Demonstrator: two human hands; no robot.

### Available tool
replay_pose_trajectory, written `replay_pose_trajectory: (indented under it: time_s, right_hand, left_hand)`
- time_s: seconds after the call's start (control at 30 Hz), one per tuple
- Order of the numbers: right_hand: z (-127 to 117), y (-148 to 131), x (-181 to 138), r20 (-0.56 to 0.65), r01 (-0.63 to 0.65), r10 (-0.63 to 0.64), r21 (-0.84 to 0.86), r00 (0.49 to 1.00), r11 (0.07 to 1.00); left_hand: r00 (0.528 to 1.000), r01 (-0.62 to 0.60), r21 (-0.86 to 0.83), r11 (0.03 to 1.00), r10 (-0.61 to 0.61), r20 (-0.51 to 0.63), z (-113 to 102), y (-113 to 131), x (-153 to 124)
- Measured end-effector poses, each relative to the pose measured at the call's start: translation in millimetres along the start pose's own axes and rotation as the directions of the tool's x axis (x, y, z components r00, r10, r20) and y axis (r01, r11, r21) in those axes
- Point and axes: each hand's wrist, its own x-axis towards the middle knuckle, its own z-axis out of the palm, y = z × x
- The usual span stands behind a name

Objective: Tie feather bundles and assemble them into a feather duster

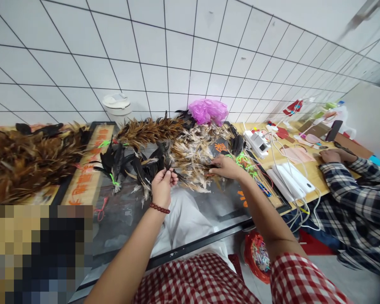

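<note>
My left hand (163,182) is closed in a pinch, thumb against fingers, on dark feathers just in front of a bunch of black feathers (145,169). My right hand (225,167) reaches to the right side of a loose pile of pale tan feathers (191,154), its fingers stretched out and touching the pile. Further left lies another bunch of black feathers (112,162) tied with bright green string (114,180). Behind them a long brown feather strip (152,130) stretches across the glass-topped table (123,215).
A big brown feather heap (28,160) covers the left. A white bin (116,104) and pink plastic bag (208,111) stand by the tiled wall. On the right are green strings (245,162), a power strip (256,143), white devices (293,179) and a co-worker's plaid sleeve (348,181).
</note>
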Motion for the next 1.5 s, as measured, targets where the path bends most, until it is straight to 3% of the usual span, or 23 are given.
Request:
replay_pose_trajectory:
  time_s: [0.03,0.1,0.2,0.27,0.3,0.33,0.4,0.47,0.53,0.57,0.63,0.7,0.73,0.83,0.9,1.03,1.1,1.23,1.37,1.43,1.5]
  right_hand:
    - [-2.5,-0.3,1.1,-0.006,-0.009,0.009,0.047,1.0,0.999]
    - [-10.5,3.3,2.7,-0.1,-0.121,0.149,0.245,0.984,0.962]
    - [-24.6,8.7,4.0,-0.119,-0.234,0.411,0.667,0.904,0.707]
    - [-31.0,8.4,5.3,-0.045,-0.236,0.446,0.798,0.894,0.555]
    - [-32.6,7.0,6.0,-0.015,-0.246,0.44,0.811,0.898,0.53]
    - [-33.3,4.8,6.9,-0.004,-0.265,0.44,0.794,0.898,0.548]
    - [-31.2,-2.8,8.2,-0.067,-0.304,0.448,0.645,0.892,0.701]
    - [-23.5,-17.3,8.4,-0.249,-0.317,0.409,0.338,0.878,0.886]
    - [-8.4,-40.2,7.4,-0.365,-0.249,0.239,0.021,0.9,0.968]
    - [2.1,-54.1,6.8,-0.352,-0.17,0.129,-0.087,0.927,0.982]
    - [27.0,-82.4,6.6,-0.191,0.091,-0.126,-0.183,0.973,0.979]
    - [51.7,-103.3,9.3,-0.058,0.304,-0.321,-0.203,0.945,0.931]
    - [61.6,-108.4,11.8,-0.012,0.348,-0.359,-0.207,0.933,0.914]
    - [72.5,-99.5,21.0,0.003,0.264,-0.271,-0.24,0.963,0.934]
    - [64.0,-80.6,25.0,-0.113,0.113,-0.143,-0.239,0.983,0.964]
    - [35.6,-53.3,21.9,-0.392,-0.152,0.103,-0.096,0.914,0.984]
    - [29.9,-56.0,16.8,-0.356,-0.173,0.143,-0.054,0.923,0.983]
    - [42.8,-81.8,9.1,-0.107,-0.112,0.097,-0.149,0.99,0.982]
    - [60.4,-91.2,10.5,0.039,-0.179,0.192,-0.225,0.981,0.958]
    - [64.0,-84.1,13.3,0.025,-0.2,0.203,-0.099,0.979,0.975]
    - [65.5,-74.1,16.2,-0.07,-0.19,0.207,0.201,0.976,0.961]
  left_hand:
    - [1.0,-0.004,0.0,1.0,0.004,0.003,-0.1,0.3,-0.3]
    - [1.0,-0.008,-0.005,1.0,0.008,0.0,-0.3,1.6,-1.0]
    - [1.0,-0.016,-0.026,1.0,0.016,-0.012,-1.3,4.5,-0.1]
    - [0.999,-0.025,-0.043,0.999,0.024,-0.026,-2.6,6.3,1.9]
    - [0.999,-0.029,-0.05,0.998,0.027,-0.036,-3.4,7.0,3.2]
    - [0.999,-0.031,-0.055,0.998,0.029,-0.043,-4.2,7.6,4.4]
    - [0.998,-0.045,-0.065,0.997,0.041,-0.055,-5.6,8.6,6.4]
    - [0.995,-0.081,-0.076,0.994,0.076,-0.064,-6.2,9.9,7.4]
    - [0.988,-0.14,-0.077,0.987,0.134,-0.083,-6.0,12.0,7.2]
    - [0.982,-0.173,-0.074,0.982,0.166,-0.094,-5.7,13.5,6.7]
    - [0.968,-0.232,-0.069,0.97,0.224,-0.111,-5.2,17.0,5.7]
    - [0.953,-0.285,-0.07,0.956,0.275,-0.128,-5.3,20.9,5.3]
    - [0.945,-0.308,-0.071,0.949,0.296,-0.139,-5.7,22.7,5.5]
    - [0.925,-0.354,-0.081,0.932,0.335,-0.181,-7.6,26.3,7.6]
    - [0.924,-0.351,-0.096,0.931,0.328,-0.196,-8.7,26.7,9.4]
    - [0.942,-0.312,-0.136,0.94,0.287,-0.176,-7.5,22.0,10.7]
    - [0.951,-0.294,-0.157,0.943,0.271,-0.151,-5.6,17.6,10.2]
    - [0.97,-0.237,-0.176,0.955,0.222,-0.098,-1.5,8.8,8.2]
    - [0.991,-0.123,-0.215,0.969,0.11,-0.074,2.7,5.0,4.7]
    - [0.997,-0.055,-0.219,0.974,0.043,-0.056,4.3,4.9,2.5]
    - [0.999,0.003,-0.196,0.981,-0.011,-0.039,5.2,5.2,0.1]
